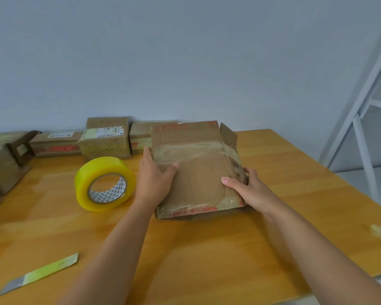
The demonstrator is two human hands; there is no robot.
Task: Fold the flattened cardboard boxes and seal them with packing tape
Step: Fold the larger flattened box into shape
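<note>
You have the cardboard box (196, 170) between your hands near the middle of the wooden surface (207, 249), with its near edge resting on the wood and the rest tipped up toward you. Your left hand (155, 179) holds its left side, thumb laid over the top face and fingers hidden behind; your right hand (249, 190) does the same on the right edge, thumb on top and fingers wrapped around the side. So each grip is closed on the box.

Expect it to be light and probably hollow. The board looks worn and creased, so it should bend rather than crack, and the glossy tape bands across the middle and along the near edge will likely be slick under your thumbs. Hold it by the bare cardboard edges, not the tape. One small flap (229, 134) stands open at the far right corner; it could snag or fold back.

The yellow tape roll (105, 183) lies just left of your left hand. A utility knife (40, 274) lies near left, well apart. Finished boxes (103, 139) line the far edge, and a darker carton (7, 164) sits far left
</note>
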